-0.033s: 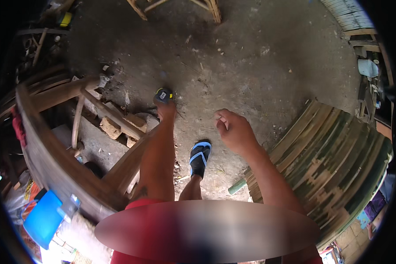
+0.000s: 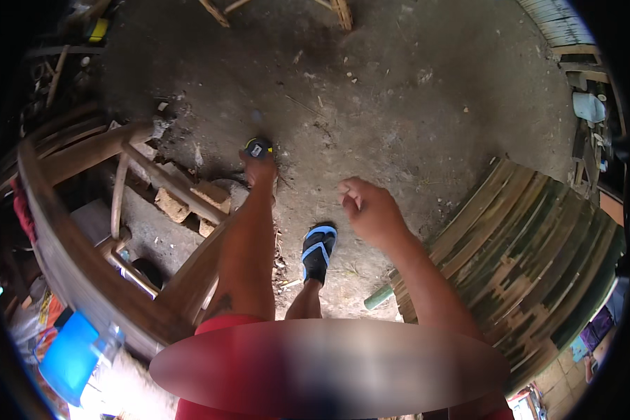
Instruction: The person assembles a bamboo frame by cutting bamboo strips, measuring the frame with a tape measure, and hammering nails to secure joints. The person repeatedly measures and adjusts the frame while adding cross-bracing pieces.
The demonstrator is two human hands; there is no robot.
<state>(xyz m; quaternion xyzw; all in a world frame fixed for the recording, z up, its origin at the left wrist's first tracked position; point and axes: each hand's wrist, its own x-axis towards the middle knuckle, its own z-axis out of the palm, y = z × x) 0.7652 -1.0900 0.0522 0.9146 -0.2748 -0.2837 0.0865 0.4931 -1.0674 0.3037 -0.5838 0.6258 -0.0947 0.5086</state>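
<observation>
My left hand [image 2: 261, 170] is closed around a tape measure [image 2: 258, 148] with a dark case and yellow parts, held out over the dirt floor. No drawn-out blade can be made out. To its right, my right hand [image 2: 373, 212] hangs over the floor with its fingers curled in toward the thumb. Whether anything small sits between those fingers is hidden. Below and between my hands, my foot stands in a black and blue flip-flop [image 2: 320, 241].
A bamboo-slat bench [image 2: 518, 259] fills the right side, with a green bamboo end [image 2: 378, 297] poking out. On the left stands a wooden bench frame [image 2: 84, 238], with rough blocks [image 2: 171, 204] beside it. A blue plastic tub [image 2: 70, 357] lies lower left. Wooden legs [image 2: 341, 14] show at the far edge.
The view has shifted slightly. My left hand with the tape measure sits a little further left, and my right hand has barely moved. Both keep their grip.
</observation>
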